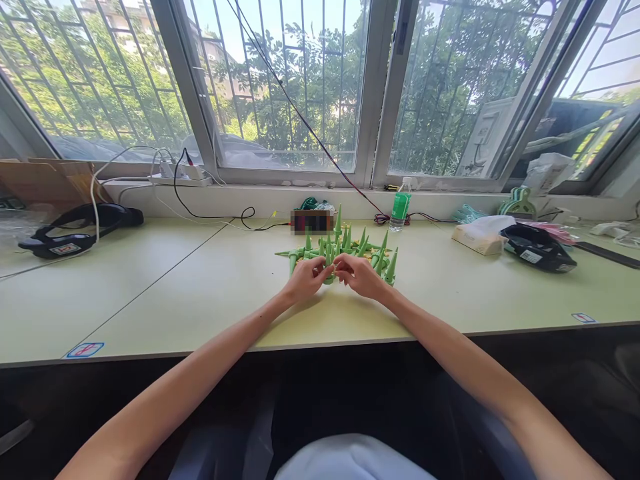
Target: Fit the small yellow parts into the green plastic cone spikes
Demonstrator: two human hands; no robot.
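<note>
My left hand (306, 280) and my right hand (363, 275) meet over the table, their fingertips almost touching. Both are closed in a pinch; whatever is between the fingers is too small and hidden to make out. Right behind the left fingertips stands a green plastic spike (329, 252), cone-shaped with its tip up; I cannot tell if the fingers grip it. Around and behind the hands lies a cluster of several more green spikes (381, 257), some upright, others on their sides. Small yellowish pieces (369, 255) show among them.
Behind the spikes sits a blurred dark box (312, 222), with a water bottle (400, 208) to its right. A tissue pack (480, 235) and a black head strap (539, 247) lie at right. Another head strap (80, 230), cables and a power strip (180, 179) are at left.
</note>
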